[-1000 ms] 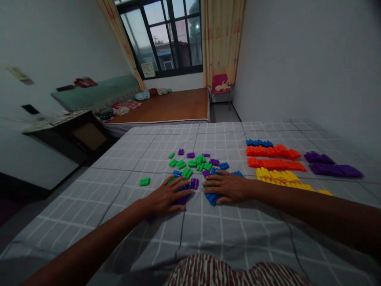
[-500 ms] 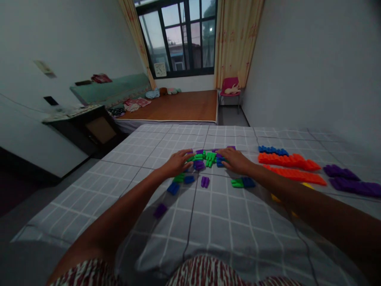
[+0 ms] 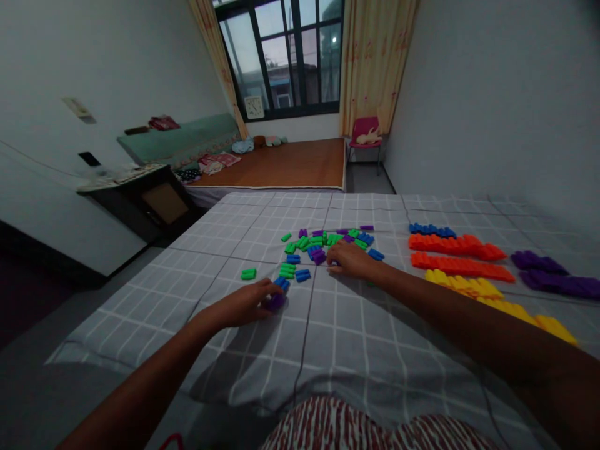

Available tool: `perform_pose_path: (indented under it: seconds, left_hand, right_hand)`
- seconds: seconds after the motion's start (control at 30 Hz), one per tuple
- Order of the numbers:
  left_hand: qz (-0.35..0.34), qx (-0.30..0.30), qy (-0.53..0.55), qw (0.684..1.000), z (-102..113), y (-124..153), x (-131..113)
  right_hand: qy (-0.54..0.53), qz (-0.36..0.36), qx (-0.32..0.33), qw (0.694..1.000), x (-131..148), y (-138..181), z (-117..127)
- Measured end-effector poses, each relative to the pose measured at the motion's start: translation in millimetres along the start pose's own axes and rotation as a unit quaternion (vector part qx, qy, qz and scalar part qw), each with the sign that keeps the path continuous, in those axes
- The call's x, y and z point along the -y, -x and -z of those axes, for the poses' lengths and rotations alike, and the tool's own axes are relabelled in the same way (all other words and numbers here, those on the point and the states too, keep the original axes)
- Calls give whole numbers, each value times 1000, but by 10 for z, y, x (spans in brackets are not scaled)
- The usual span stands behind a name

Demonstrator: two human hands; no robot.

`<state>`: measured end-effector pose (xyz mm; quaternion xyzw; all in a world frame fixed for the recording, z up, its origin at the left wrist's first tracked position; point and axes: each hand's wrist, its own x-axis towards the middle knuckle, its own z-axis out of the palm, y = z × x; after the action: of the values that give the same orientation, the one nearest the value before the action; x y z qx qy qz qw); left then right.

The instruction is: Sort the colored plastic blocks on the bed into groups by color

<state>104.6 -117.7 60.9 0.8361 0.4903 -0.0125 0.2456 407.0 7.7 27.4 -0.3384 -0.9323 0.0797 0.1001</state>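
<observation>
Small plastic blocks, each like joined tubes, lie loose on the grey checked cloth [image 3: 356,331]. My left hand [image 3: 248,303] curls its fingers around a purple block [image 3: 276,302], close against a blue block [image 3: 282,284]. A green block [image 3: 248,274] lies just beyond that hand. My right hand [image 3: 349,259] is at the near side of the loose pile, fingers bent down to the cloth; what is under its fingertips is mostly hidden. Beside it lie a purple block [image 3: 319,256] and several green blocks [image 3: 304,242].
To the right are rows of joined blocks: a blue row [image 3: 431,231], an orange row [image 3: 462,265], a yellow row [image 3: 464,285] and a purple row [image 3: 560,283]. Beyond the table stand a bed [image 3: 290,162], a dark cabinet [image 3: 164,200] and a pink chair [image 3: 365,134].
My left hand has come back from the pile toward me and taken the purple block, which has shifted inward. My right hand has moved slightly left and nearer. A purple block in front no longer shows.
</observation>
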Motion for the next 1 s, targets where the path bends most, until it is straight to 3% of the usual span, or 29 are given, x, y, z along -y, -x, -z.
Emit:
perform_pose_path:
  seconds: [0.17,0.27,0.4,0.5,0.6,0.73,0.83,0.9,1.0]
  left_hand:
    - [-65,-160,-33,984,19,-689,76]
    - [-70,-181,-69,979,44,-1056,78]
    - [-77,-197,-102,972,111,-1312,22]
    - [-85,-222,-108,965,150,-1415,61]
    - [-99,-228,-108,963,112,-1531,189]
    - [-95,-240,-88,962,-41,-1676,380]
    - [-83,-265,-91,956,-148,-1721,446]
    - [-72,-281,-105,951,-189,-1722,454]
    - [-67,-290,-116,948,-210,-1709,443]
  right_hand:
    - [26,-47,-34,998,70,-232,-59]
    - [30,-78,-16,996,151,-302,-60]
    - [7,-72,-37,997,105,-89,201]
    - [-50,-61,-92,993,-77,393,508]
    - [-124,-94,-144,977,-446,1134,829]
    - [-182,-264,-194,927,-1256,2303,1261]
    - [-133,-395,-231,879,-1873,3075,1493]
    - [-66,-453,-221,861,-2168,3423,1542]
    - [-13,-461,-151,874,-2414,3624,1475]
